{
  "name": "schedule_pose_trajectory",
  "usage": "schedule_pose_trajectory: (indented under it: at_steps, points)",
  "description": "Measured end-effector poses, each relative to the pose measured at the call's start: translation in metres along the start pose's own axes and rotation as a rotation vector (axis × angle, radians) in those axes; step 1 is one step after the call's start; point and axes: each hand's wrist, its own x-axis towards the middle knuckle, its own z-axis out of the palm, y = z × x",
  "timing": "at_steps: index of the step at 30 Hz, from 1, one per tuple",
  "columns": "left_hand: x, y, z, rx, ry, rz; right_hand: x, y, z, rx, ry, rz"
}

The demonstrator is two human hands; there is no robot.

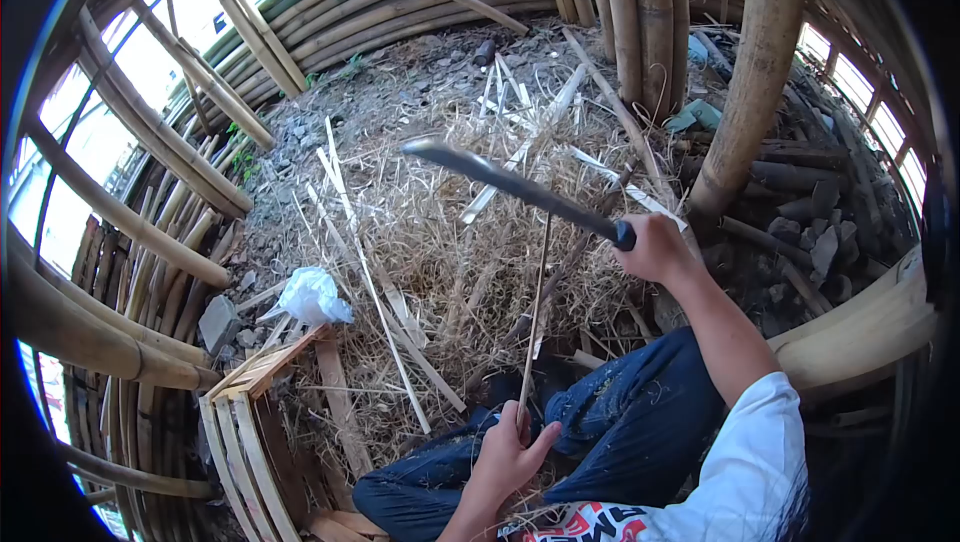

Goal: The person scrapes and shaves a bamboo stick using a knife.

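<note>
My right hand [652, 250] is wrapped round the dark handle of a machete [500, 179], whose long blade points to the upper left. In my left hand [508, 454], low in front of my lap, a thin bamboo strip [537, 312] is held near its lower end. The strip stands nearly upright, and its top overlaps the blade in this view. Beneath both hands are my legs in dark blue trousers [640, 392], dusted with shavings.
A heap of bamboo shavings [450, 272] covers the ground ahead. On the left stands a wooden crate [240, 452], with a white plastic bag [312, 297] by its top. Thick bamboo poles [750, 92] rise at right, near broken stones [825, 247].
</note>
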Motion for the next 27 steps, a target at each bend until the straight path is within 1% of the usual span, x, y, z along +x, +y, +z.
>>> schedule_pose_trajectory:
  at_steps: [1,3,4,5,7,8,9,11,12,13,15,16,17,19,20,22,23,25,27]
  points:
    - [0.002,0.000,0.001,0.019,0.009,0.001,-0.001,-0.001,-0.004,-0.010,0.009,0.005]
    - [0.001,0.002,0.002,0.006,0.015,-0.027,-0.002,-0.006,-0.008,-0.138,-0.074,-0.073]
    - [0.001,0.002,0.000,0.015,0.017,-0.040,-0.002,-0.011,-0.008,-0.139,-0.101,-0.149]
    - [0.000,0.003,-0.002,0.026,0.023,-0.055,-0.002,-0.017,-0.008,-0.131,-0.099,-0.159]
    - [-0.003,0.002,-0.005,0.045,0.049,-0.077,-0.004,-0.032,-0.002,-0.104,-0.247,-0.291]
    - [-0.005,-0.002,-0.005,0.061,0.056,-0.045,-0.007,-0.042,0.002,-0.044,-0.305,-0.346]
    - [-0.006,-0.004,-0.005,0.078,0.057,-0.013,-0.010,-0.056,0.005,-0.034,-0.305,-0.355]
    - [-0.009,-0.003,-0.006,0.090,0.058,-0.014,-0.015,-0.083,0.009,-0.038,-0.359,-0.504]
    - [-0.010,-0.001,-0.008,0.103,0.052,-0.028,-0.015,-0.092,0.007,-0.045,-0.306,-0.575]
    - [-0.010,0.002,-0.009,0.113,0.046,-0.040,-0.014,-0.091,0.006,-0.044,-0.302,-0.567]
    - [-0.012,0.009,-0.008,0.117,0.026,-0.049,-0.007,-0.088,0.001,-0.129,-0.214,-0.623]
    - [-0.013,0.011,-0.007,0.117,0.015,-0.060,-0.004,-0.078,0.002,-0.124,-0.227,-0.562]
    - [-0.014,0.009,-0.005,0.110,0.023,-0.057,-0.001,-0.065,0.003,-0.128,-0.227,-0.572]
    - [-0.016,0.001,-0.001,0.061,-0.007,-0.039,0.004,-0.041,0.002,-0.080,-0.143,-0.310]
    - [-0.016,-0.002,-0.001,0.079,-0.025,-0.047,0.005,-0.037,-0.001,-0.084,-0.140,-0.323]
    - [-0.015,-0.001,-0.003,0.076,-0.010,-0.034,0.007,-0.033,-0.004,-0.036,-0.139,0.006]
    - [-0.014,-0.001,-0.003,0.084,-0.009,-0.030,0.008,-0.036,-0.003,-0.037,-0.138,-0.004]
    - [-0.011,-0.001,-0.005,0.059,0.013,-0.025,0.009,-0.049,0.000,0.148,-0.126,0.072]
    - [-0.008,0.000,-0.010,0.052,0.019,-0.026,0.008,-0.062,-0.002,0.134,-0.129,0.067]
